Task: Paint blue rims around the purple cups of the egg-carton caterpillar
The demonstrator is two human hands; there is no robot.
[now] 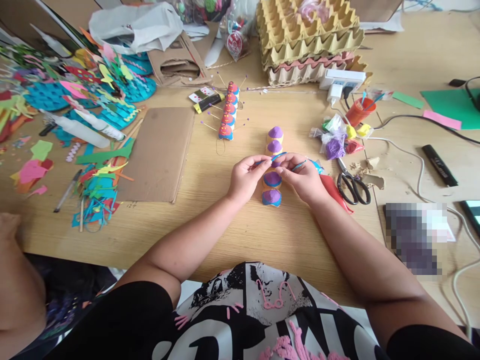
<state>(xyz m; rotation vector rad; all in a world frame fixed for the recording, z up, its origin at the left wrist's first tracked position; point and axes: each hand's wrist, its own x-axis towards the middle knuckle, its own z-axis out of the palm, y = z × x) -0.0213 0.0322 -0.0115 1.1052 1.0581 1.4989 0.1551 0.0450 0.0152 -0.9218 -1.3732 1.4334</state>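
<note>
A strip of egg carton cups (272, 198) lies lengthwise in front of me, its cups topped with purple domes and the nearer ones edged in blue. Over its middle, my left hand (243, 176) pinches one end of a thin blue strand (278, 156) that looks like modelling clay. My right hand (300, 176) has its fingers closed on the same strand from the other side, and a blue end pokes out between them. The hands partly hide the middle cups. Beyond them stands a finished-looking caterpillar (228, 111) with red faces and pins for legs.
Scissors (352, 185), bagged clay lumps (335, 145) and an orange cup (362, 111) lie to the right. Cardboard (155, 155), glue bottles (80, 129) and paper scraps (97, 195) are left. Egg trays (309, 45) are stacked behind. Another person's arm (18, 280) rests at left.
</note>
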